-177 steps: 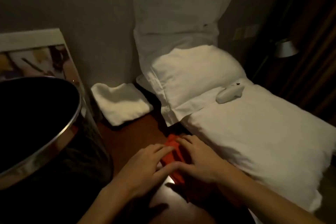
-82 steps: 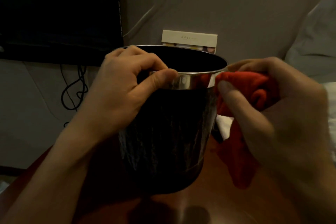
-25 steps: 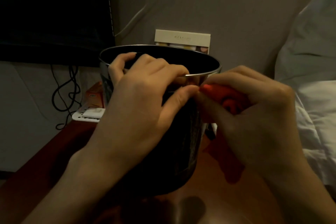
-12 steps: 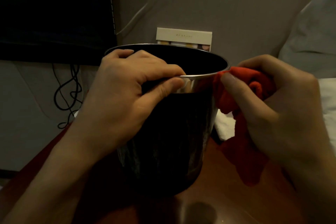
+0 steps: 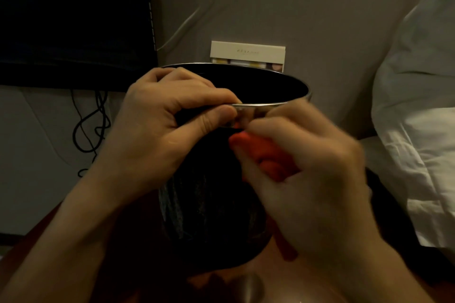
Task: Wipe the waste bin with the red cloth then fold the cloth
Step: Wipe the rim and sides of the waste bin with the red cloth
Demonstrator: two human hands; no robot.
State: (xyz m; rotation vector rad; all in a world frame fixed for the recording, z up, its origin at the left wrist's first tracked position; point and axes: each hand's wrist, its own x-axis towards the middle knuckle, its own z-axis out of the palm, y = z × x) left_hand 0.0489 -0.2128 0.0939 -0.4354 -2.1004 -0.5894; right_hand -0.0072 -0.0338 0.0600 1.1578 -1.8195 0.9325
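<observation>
A black waste bin (image 5: 209, 209) with a shiny metal rim stands on a reddish wooden table (image 5: 256, 285) in the middle of the view. My left hand (image 5: 157, 135) grips the near rim, fingers curled over the edge and thumb on the outside. My right hand (image 5: 310, 179) holds the bunched red cloth (image 5: 266, 157) and presses it against the bin's front wall just below the rim. A tail of the cloth hangs down behind my right wrist. My hands hide much of the bin's front.
A dark screen (image 5: 73, 19) hangs on the wall at upper left, with black cables (image 5: 91, 128) below it. A small cream box (image 5: 247, 53) leans on the wall behind the bin. White pillows and bedding (image 5: 418, 130) fill the right side.
My right hand has slid the red cloth from the bin's right side leftward and lower onto its front wall, close to my left thumb. My left hand keeps its grip on the rim.
</observation>
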